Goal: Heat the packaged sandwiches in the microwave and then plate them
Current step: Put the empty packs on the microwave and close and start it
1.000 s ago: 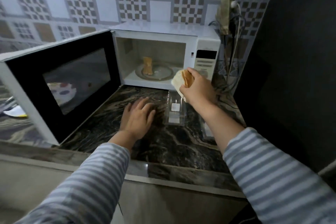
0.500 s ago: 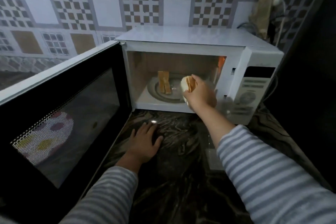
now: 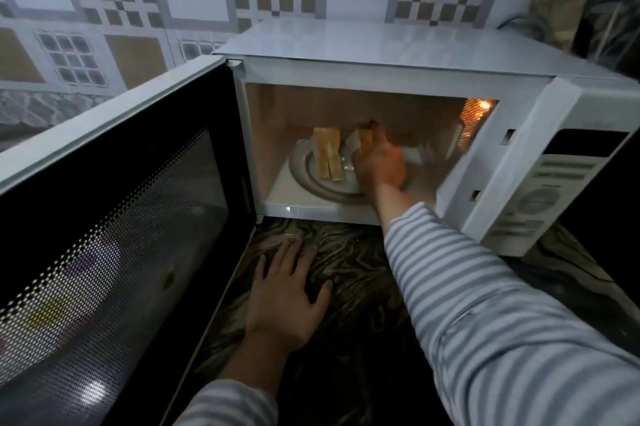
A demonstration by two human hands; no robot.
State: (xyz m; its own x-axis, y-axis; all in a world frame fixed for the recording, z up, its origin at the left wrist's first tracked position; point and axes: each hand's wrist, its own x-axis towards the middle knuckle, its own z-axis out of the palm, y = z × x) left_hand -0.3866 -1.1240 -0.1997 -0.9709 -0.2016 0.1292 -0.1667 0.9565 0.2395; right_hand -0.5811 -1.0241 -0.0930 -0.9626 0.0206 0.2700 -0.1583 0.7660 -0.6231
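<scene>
Loading: second pale toasted sandwich half (image 3: 364, 139) is gripped by the right hand (image 3: 379, 167) inside the white microwave (image 3: 398, 55), beside the first (image 3: 328, 157) on its turntable.
Left hand (image 3: 284, 301): laid flat on the dark marbled counter (image 3: 363, 287).
Next: sandwich to be set down, door closed.

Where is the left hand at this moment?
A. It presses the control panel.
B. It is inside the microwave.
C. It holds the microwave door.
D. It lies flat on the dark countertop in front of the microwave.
D: the left hand lies flat, fingers spread, on the marbled countertop below the open microwave, while the right hand holds a sandwich inside.
</scene>
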